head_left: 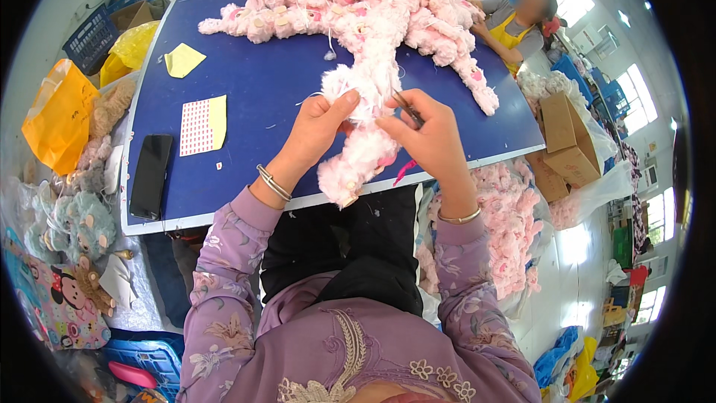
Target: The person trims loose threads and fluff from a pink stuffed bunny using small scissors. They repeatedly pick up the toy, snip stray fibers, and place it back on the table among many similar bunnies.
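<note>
A pale pink, fluffy plush toy skin [358, 153] hangs over the near edge of the blue table, in front of me. My left hand [319, 123] pinches its fur between thumb and fingers, close to some loose white threads. My right hand [426, 133] is closed around a thin, dark metal tool [406, 108] with a pointed end; whether it is tweezers or thread snips I cannot tell. The right fingertips also touch the plush. Just below that hand, a bright pink strip [404, 172] sticks out. Beyond both hands rises a large heap of similar pink plush pieces [343, 0].
On the blue table [253, 104] lie a black phone [151, 175], a sheet of red-and-white stickers [201, 125] and a yellow paper [183, 60]. More pink plush [500, 216] sits below the table at right, by a cardboard box [570, 138]. A person in a yellow apron [509, 41] sits across.
</note>
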A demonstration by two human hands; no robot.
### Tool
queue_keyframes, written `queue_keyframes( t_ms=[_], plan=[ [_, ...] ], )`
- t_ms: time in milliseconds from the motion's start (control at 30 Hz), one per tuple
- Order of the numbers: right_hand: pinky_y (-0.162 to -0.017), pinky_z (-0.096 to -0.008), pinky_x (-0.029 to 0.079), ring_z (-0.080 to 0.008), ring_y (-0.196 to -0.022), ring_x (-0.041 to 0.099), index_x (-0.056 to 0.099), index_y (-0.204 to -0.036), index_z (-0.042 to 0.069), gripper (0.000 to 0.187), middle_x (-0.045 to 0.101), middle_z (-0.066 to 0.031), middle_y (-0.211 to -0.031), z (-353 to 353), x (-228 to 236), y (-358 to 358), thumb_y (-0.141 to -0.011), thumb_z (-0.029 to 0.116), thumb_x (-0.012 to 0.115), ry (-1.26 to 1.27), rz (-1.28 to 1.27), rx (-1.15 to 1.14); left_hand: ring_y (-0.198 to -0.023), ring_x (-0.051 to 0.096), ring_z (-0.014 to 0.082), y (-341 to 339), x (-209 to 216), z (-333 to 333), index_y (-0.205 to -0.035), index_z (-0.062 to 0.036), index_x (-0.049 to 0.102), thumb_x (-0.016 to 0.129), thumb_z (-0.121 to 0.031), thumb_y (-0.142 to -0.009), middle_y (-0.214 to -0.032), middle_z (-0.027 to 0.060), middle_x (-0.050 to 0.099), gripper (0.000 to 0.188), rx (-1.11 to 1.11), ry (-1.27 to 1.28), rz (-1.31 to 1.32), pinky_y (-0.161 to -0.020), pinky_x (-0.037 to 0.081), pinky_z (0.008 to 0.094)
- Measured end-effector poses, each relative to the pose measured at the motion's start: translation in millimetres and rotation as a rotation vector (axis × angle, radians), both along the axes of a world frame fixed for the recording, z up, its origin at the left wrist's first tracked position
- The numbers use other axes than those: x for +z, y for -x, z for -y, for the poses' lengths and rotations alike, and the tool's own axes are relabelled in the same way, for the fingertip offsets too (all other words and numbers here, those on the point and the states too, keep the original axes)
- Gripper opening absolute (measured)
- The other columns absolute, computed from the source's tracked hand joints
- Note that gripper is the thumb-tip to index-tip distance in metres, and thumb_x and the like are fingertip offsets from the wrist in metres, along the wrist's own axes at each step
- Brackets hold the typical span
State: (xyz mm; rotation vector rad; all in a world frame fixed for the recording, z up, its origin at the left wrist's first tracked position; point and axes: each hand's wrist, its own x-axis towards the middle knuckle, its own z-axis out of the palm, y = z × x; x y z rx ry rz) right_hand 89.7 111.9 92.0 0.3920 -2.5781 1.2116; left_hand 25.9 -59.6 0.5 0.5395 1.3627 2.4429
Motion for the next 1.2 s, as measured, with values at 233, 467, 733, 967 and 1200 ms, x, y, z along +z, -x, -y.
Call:
queue_keyframes(
  t_ms=[233, 467, 733, 967, 1200],
  plan=[
    [-0.052, -0.0252, 0.037, -0.007, -0.058, 0.046, 0.059, -0.083, -0.002, 0.022, 0.054, -0.0003, -0.064, 8.1, -28.4, 24.7, -0.09, 0.018, 0.064, 0.219, -0.023, 0.019, -0.103, 0.056, 0.0111, -3.5, -3.6, -4.4, -0.125, 0.0001, 0.054, 0.069, -0.011, -0.083, -0.115, 0.0062, 0.059, 0.047, -0.055, 0.291, -0.301, -0.088, 0.047, 0.0284],
    [-0.044, -0.0217, 0.028, -0.0037, -0.047, 0.034, 0.054, -0.075, 0.005, 0.031, 0.044, 0.0027, -0.059, -25.0, -21.5, 37.0, -0.098, 0.025, 0.052, 0.939, 0.007, 0.012, -0.081, 0.059, 0.0083, 4.9, -17.5, -14.3, -0.091, -0.0007, 0.06, 0.062, -0.008, -0.087, -0.088, 0.0038, 0.064, 0.008, 0.039, 0.27, -0.223, -0.075, 0.048, 0.0238],
    [-0.044, -0.0239, 0.034, -0.0052, -0.048, 0.036, 0.058, -0.084, 0.002, 0.028, 0.05, -0.0016, -0.072, -66.8, -85.3, 15.7, -0.098, 0.025, 0.051, 0.825, 0.08, -0.398, -0.099, 0.058, 0.0175, -10.3, -2.6, -10.3, -0.106, 0.0016, 0.058, 0.074, -0.035, -0.079, -0.102, 0.0109, 0.062, 0.048, -0.079, 0.72, -0.389, -0.086, 0.047, 0.0317],
    [-0.041, -0.0213, 0.027, -0.0033, -0.046, 0.034, 0.059, -0.087, 0.002, 0.027, 0.048, 0.001, -0.068, -105.1, -127.5, -11.6, -0.096, 0.028, 0.057, 0.842, 0.224, -0.518, -0.096, 0.06, 0.0212, -17.4, -0.6, -6.8, -0.122, 0.0054, 0.052, 0.075, -0.027, -0.071, -0.103, 0.015, 0.063, 0.064, -0.319, 1.013, -0.531, -0.085, 0.047, 0.0308],
    [-0.039, -0.02, 0.025, -0.0015, -0.044, 0.032, 0.057, -0.088, 0.002, 0.03, 0.042, 0.0053, -0.06, -79.0, -130.2, -40.1, -0.092, 0.032, 0.061, 0.833, 0.381, -0.387, -0.08, 0.055, 0.0102, -12.0, -16.6, -24.8, -0.116, 0.0036, 0.053, 0.064, -0.007, -0.076, -0.089, 0.0045, 0.059, 0.043, -0.213, 0.771, -0.234, -0.071, 0.046, 0.0252]
  ],
)
